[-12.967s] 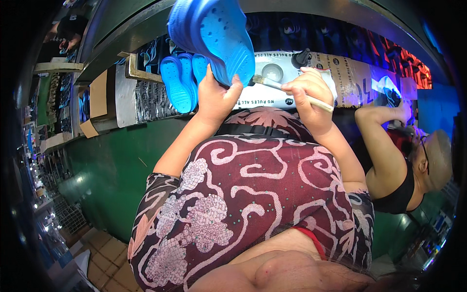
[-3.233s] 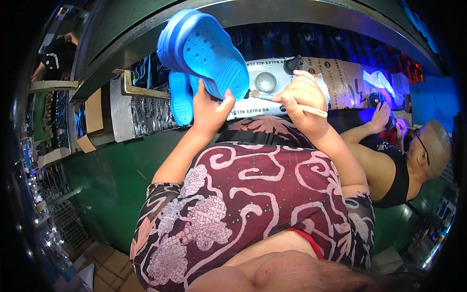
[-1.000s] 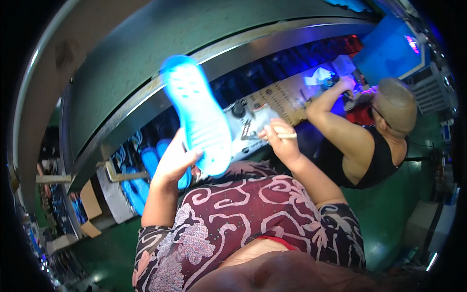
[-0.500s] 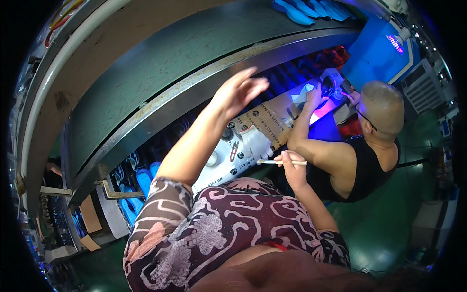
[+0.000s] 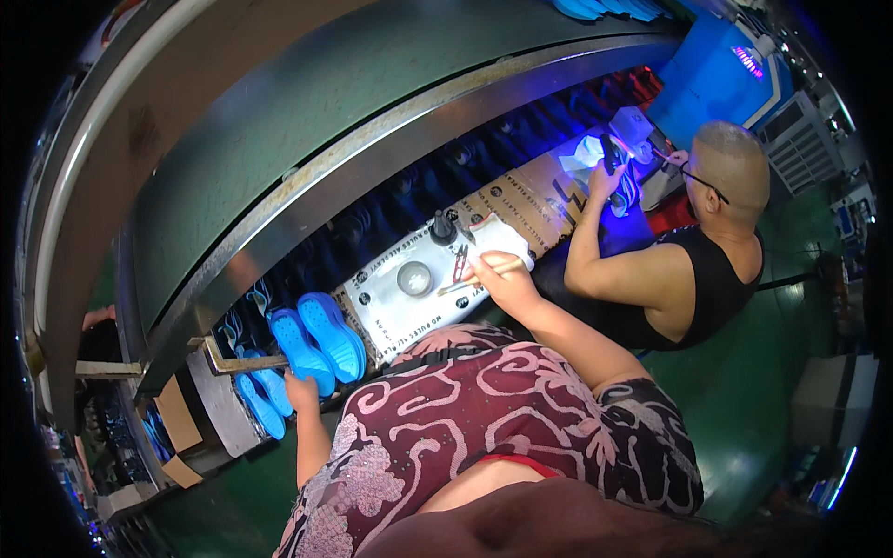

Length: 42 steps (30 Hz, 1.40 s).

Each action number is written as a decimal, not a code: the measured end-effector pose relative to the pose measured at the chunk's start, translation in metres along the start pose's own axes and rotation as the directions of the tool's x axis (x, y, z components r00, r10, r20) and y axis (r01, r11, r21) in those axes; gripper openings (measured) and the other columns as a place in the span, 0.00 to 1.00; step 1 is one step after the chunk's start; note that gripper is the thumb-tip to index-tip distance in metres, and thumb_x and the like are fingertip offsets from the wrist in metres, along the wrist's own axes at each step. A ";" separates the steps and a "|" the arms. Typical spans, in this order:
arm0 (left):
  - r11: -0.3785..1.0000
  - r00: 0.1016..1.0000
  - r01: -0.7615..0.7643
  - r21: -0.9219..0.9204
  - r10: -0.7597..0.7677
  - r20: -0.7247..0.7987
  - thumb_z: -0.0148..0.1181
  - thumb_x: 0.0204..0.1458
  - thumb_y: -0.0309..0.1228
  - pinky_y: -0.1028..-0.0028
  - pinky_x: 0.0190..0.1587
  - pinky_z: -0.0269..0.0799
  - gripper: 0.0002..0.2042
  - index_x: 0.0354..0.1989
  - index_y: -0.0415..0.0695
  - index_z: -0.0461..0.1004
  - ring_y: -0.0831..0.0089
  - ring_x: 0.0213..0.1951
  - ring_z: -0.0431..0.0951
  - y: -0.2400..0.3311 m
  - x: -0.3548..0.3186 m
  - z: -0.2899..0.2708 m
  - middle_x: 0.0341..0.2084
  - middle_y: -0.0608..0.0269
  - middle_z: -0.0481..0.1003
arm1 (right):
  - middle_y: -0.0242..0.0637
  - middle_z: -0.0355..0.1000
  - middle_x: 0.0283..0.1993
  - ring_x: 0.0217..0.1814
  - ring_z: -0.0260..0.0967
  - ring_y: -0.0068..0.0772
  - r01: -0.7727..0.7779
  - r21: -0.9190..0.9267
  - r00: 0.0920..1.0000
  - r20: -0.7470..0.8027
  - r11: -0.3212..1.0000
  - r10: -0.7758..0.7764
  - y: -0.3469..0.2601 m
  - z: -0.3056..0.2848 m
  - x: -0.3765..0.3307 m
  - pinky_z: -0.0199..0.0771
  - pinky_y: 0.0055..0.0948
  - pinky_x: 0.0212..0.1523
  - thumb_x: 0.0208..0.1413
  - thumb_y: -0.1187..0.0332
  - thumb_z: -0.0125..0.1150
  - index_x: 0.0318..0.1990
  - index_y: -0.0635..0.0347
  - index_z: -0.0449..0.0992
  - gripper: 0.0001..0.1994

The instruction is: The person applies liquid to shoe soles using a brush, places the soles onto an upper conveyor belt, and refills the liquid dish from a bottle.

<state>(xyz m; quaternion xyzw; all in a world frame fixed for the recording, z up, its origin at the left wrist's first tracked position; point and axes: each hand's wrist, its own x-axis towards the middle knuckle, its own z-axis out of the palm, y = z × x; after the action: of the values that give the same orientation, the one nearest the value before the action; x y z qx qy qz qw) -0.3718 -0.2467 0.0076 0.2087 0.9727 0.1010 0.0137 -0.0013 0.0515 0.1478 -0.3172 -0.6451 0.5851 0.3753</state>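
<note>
My left hand [image 5: 302, 391] is at the lower end of a blue shoe sole [image 5: 303, 352], its fingers closed on the edge and partly hidden. Another blue sole [image 5: 337, 337] leans right beside that one. In my right hand [image 5: 507, 286] is a slim brush [image 5: 470, 282] with a pale handle, slanting down to the left over the white printed paper [image 5: 391, 321]. Just left of the brush tip stands a small round bowl [image 5: 414, 278] with something whitish in it. Behind lie a red-handled tool [image 5: 460, 262] and a dark bottle [image 5: 443, 229].
A white cloth or glove [image 5: 502, 238] lies by brown printed paper [image 5: 521, 206]. To the right a co-worker [image 5: 684, 270] handles a dark shoe under violet light. A metal-edged conveyor [image 5: 326, 158] runs above the bench. More blue soles [image 5: 265, 398] sit at lower left, near a cardboard box [image 5: 177, 414].
My left hand has come down from above the bench to the blue soles at the left. The right hand with the brush has moved left and forward over the paper.
</note>
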 end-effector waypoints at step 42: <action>0.238 0.888 -0.386 -0.891 0.357 -0.290 0.57 0.45 0.19 0.74 0.41 0.71 0.21 0.49 0.33 0.62 0.75 0.35 0.76 0.217 -0.093 -0.130 0.35 0.55 0.75 | 0.31 0.68 0.19 0.24 0.65 0.34 0.668 -0.236 0.711 0.482 0.705 -0.513 -0.058 0.045 0.037 0.62 0.36 0.43 0.50 0.69 0.57 0.21 0.57 0.76 0.09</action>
<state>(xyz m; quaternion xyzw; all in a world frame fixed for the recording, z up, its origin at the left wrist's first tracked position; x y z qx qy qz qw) -0.2085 -0.1160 0.1772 0.3850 0.6585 0.6398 0.0934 -0.0576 0.0528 0.2082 -0.0373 -0.8765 0.3375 0.3413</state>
